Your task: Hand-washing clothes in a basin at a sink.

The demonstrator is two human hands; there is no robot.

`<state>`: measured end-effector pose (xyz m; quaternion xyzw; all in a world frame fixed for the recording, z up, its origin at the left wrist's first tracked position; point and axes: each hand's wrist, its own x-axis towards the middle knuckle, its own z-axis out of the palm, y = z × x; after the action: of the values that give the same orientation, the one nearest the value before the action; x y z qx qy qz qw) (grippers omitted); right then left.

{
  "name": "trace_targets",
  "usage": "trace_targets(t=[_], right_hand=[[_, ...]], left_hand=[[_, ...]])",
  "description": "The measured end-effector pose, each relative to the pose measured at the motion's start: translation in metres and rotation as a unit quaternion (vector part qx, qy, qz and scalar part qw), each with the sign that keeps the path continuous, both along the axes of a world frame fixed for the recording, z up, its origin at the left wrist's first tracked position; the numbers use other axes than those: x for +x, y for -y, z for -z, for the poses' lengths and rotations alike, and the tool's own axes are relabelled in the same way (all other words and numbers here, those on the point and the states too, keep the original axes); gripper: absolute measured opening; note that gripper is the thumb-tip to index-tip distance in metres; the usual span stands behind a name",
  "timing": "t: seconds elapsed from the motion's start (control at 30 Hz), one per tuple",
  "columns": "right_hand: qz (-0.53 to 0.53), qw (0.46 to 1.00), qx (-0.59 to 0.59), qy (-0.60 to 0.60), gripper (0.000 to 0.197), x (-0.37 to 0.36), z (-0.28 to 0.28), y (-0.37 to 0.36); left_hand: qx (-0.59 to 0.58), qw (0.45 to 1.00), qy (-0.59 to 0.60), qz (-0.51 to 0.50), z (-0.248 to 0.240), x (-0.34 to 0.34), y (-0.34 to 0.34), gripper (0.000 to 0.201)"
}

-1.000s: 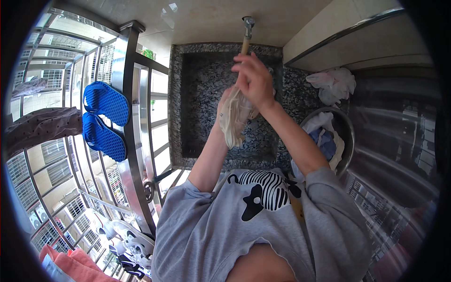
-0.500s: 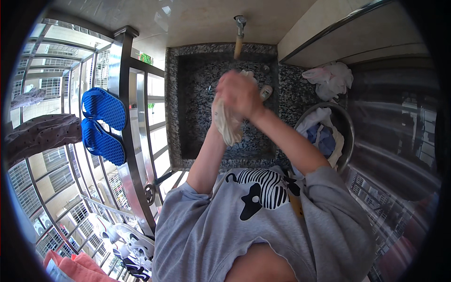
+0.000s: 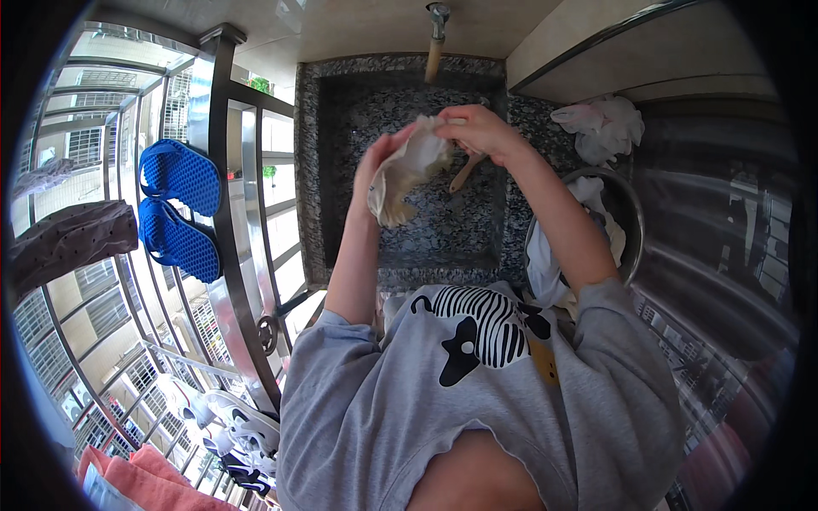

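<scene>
Over the dark stone sink [image 3: 309, 187], a wet cream-white cloth [image 3: 407, 175] is spread between my hands, with a yellow-brown tint along its lower part. My left hand [image 3: 381, 159] grips its left edge. My right hand [image 3: 479, 134] pinches the upper right edge between thumb and fingers. What garment it is, I cannot make out. Just below my right hand, a wooden-handled brush [image 3: 463, 175] lies in the sink, its head mostly hidden by that hand.
Above the sink's far edge juts a tap [image 3: 435, 51]. A metal basin [image 3: 635, 230] of white clothes stands right of the sink, with a crumpled plastic bag [image 3: 601, 128] beyond it. Blue flip-flops [image 3: 181, 209] hang at the left railing [image 3: 223, 136].
My hands were pressed together around the bunched cloth; now they are apart and the cloth is opened out between them. The brush handle has come into view.
</scene>
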<state>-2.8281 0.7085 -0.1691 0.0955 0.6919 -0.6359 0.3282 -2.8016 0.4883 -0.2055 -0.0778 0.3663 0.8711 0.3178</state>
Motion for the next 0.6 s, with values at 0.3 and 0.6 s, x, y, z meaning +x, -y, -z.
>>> trace_targets(t=[0.3,0.6], right_hand=[[-0.132,0.987,-0.095,0.002,0.023,0.023,-0.043,0.07],[0.089,0.773,0.076,-0.623,0.004,0.037,0.083,0.128]], left_hand=[[0.239,0.956,0.105,-0.13,0.089,0.007,0.03,0.065],[0.235,0.964,-0.002,-0.122,0.059,0.023,-0.027,0.055]])
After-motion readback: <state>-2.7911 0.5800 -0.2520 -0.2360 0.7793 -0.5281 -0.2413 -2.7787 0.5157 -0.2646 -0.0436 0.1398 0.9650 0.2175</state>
